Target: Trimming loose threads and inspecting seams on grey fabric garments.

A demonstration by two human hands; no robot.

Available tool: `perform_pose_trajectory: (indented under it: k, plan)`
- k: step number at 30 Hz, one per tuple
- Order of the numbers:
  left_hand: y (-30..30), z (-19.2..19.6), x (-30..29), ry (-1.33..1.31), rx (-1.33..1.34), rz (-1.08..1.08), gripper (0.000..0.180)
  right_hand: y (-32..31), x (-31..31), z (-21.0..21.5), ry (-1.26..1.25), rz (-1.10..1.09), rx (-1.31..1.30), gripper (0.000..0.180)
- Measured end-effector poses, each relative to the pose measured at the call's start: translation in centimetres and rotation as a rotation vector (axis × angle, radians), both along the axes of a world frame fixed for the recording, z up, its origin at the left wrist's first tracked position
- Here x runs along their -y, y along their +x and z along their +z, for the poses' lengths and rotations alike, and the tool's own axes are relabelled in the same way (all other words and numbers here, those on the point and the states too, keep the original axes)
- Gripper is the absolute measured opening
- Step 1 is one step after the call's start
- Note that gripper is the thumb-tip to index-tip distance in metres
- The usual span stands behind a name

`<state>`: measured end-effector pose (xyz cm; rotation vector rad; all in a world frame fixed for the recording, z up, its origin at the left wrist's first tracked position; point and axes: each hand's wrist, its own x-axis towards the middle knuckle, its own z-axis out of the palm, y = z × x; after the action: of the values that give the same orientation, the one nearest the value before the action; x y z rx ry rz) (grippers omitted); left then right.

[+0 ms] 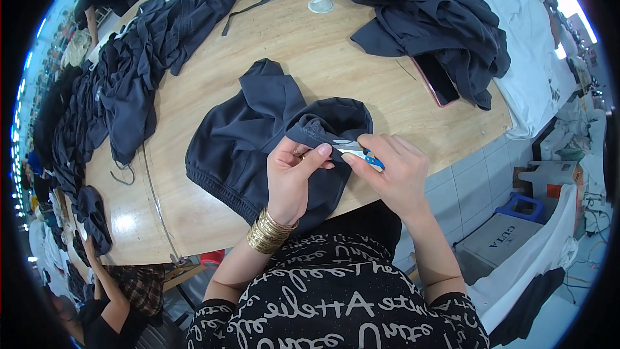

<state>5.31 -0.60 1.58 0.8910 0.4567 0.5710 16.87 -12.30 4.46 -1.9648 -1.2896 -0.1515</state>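
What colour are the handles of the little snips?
Blue, on the snips in the right hand; head view.

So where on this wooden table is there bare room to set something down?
Bare wood lies mid-table, between the left garment row, the right pile and the dark garment both hands grip. A smaller patch lies near the front left corner. Left edge and far right are crowded.

phone (437, 79) | dark screen, red rim, table right | grey box (498, 239) | floor right
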Motion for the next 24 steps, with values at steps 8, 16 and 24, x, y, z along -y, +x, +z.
perform_pose_trajectory:
  k: [8, 16, 24]
  plan:
    - [-0.09, -0.01, -0.01, 0.036, 0.001, -0.014, 0.019, 0.1, 0.01, 0.33, -0.029, 0.01, 0.021, 0.023]
    - [-0.11, 0.04, 0.07, 0.025, -0.01, -0.005, 0.018, 0.09, 0.03, 0.21, -0.031, 0.014, 0.009, 0.023]
    - [-0.13, 0.1, 0.09, 0.021, -0.006, -0.017, 0.018, 0.22, -0.23, -0.18, 0.053, 0.021, 0.064, 0.024]
